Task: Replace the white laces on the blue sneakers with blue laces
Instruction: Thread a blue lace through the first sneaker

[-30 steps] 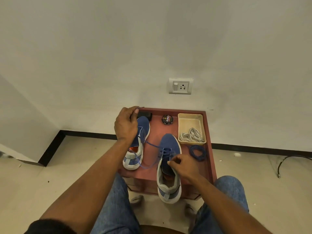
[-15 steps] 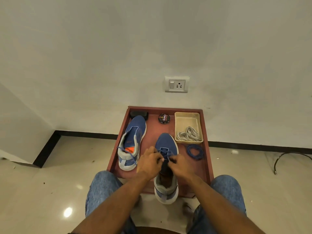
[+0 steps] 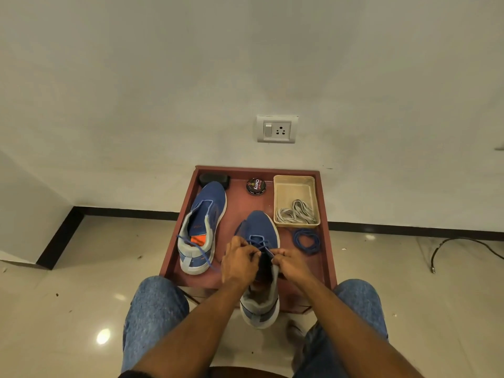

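Two blue sneakers stand on a red-brown table (image 3: 324, 268). The left sneaker (image 3: 203, 225) has no lace in its eyelets. The right sneaker (image 3: 260, 268) overhangs the front edge and carries a blue lace (image 3: 263, 245) threaded through its lower eyelets. My left hand (image 3: 240, 264) and my right hand (image 3: 291, 264) meet over its tongue, each pinching a part of that lace. One lace end trails left across the heel of the left sneaker. A coiled spare blue lace (image 3: 306, 241) lies to the right. White laces (image 3: 297, 215) sit in a beige tray (image 3: 294, 184).
A round polish tin (image 3: 256, 186) and a black brush (image 3: 214, 179) stand at the table's back, against the wall. My knees in jeans flank the table front. A black cable (image 3: 463, 245) lies on the tiled floor at right.
My left hand left the toe of the left sneaker and came to the right sneaker, joining my right hand on the blue lace. The view shifted slightly.
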